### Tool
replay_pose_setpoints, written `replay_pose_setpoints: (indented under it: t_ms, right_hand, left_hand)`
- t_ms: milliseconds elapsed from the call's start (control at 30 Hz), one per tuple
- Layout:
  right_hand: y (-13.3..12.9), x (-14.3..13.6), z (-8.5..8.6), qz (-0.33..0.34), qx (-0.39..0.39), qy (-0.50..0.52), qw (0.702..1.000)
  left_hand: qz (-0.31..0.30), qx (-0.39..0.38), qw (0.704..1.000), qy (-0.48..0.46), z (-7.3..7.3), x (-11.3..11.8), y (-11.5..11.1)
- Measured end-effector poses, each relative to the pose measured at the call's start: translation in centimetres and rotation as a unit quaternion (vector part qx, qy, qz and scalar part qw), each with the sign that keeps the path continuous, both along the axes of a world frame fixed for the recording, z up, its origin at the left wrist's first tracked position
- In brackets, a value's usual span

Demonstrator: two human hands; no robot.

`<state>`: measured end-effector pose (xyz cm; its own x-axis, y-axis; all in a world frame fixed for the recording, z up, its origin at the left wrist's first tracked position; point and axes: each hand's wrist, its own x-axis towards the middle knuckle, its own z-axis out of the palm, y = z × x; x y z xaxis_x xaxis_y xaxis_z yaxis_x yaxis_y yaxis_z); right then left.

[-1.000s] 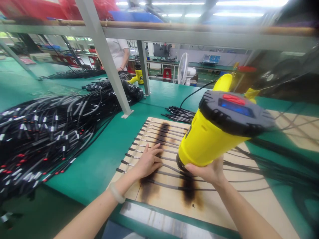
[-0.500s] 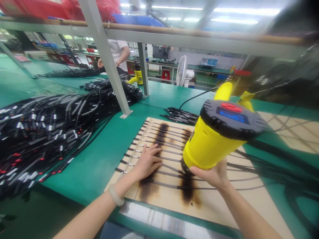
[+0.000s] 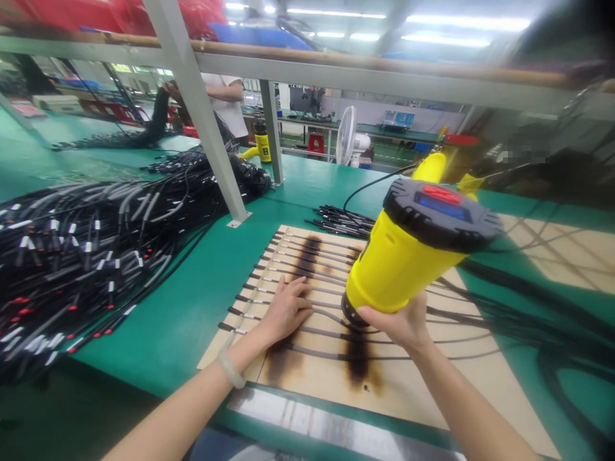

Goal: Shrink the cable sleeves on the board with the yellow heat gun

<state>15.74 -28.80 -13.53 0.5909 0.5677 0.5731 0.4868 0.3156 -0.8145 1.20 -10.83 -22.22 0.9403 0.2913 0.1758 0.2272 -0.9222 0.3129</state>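
My right hand (image 3: 403,323) is wrapped around the lower body of a yellow heat gun (image 3: 403,262). The gun has a black-and-grey end cap with red buttons and a blue display. Its dark nozzle points down at the cables, close above a scorched strip on the wooden board (image 3: 403,403). My left hand (image 3: 288,310) rests palm down on the board, other fingers spread. Between its thumb and index finger a grey cable (image 3: 331,315) comes out, bending toward the nozzle. Several cables lie side by side across the board, black ends at its left edge.
A big heap of black cables (image 3: 120,218) covers the left of the green table (image 3: 192,307). A shelf post (image 3: 202,115) rises ahead. Beyond it are another yellow heat gun (image 3: 262,147), a white fan (image 3: 346,136) and a co-worker (image 3: 228,102) handling cables.
The view has shifted slightly, and both hands keep about the same place over the board. In the background the co-worker has lifted a bundle of dark cables.
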Motion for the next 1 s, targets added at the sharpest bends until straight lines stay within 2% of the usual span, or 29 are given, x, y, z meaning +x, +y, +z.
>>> replay_pose_setpoints:
  t_ms: [400, 667, 1000]
  right_hand:
    - [-0.4, -0.1, -0.3, 0.01, -0.013, 0.033, 0.999]
    - [-1.2, 0.8, -1.6, -0.036, -0.049, 0.017, 0.998]
    - [-1.4, 0.6, -1.2, -0.043, -0.03, 0.015, 0.999]
  left_hand:
    - [0.012, 0.01, 1.0, 0.004, 0.0, -0.3, 0.0]
    - [0.01, 0.007, 1.0, 0.001, -0.2, -0.4, 0.1]
    - [0.025, 0.008, 1.0, -0.003, 0.3, -2.6, 0.1]
